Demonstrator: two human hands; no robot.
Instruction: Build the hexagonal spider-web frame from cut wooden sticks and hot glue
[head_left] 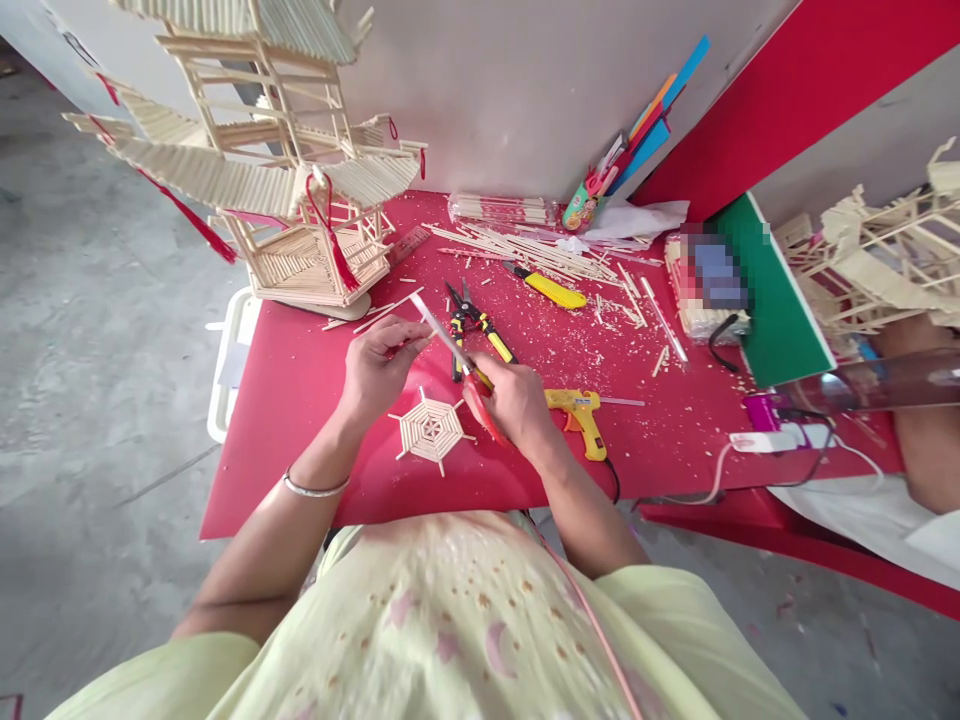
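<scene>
As the right hand [517,400] grips the red handles of the scissors [451,345], the left hand [384,362] brings thumb and fingers together close to the blade; from my remote post I cannot tell what, if anything, it pinches. The scissors point up and to the left above the red table [285,420], near the pliers [470,318]. Below and between the hands, I see the stick hexagon [430,428] lying flat near the table's front edge, its spokes jutting past its rim. A yellow glue gun [577,402] lies just right of the right hand, while the cutter [555,290] and loose sticks [540,250] lie farther back. At left rear stands a stick pagoda [217,180]; at far right, I see a co-worker's arm [926,440].
</scene>
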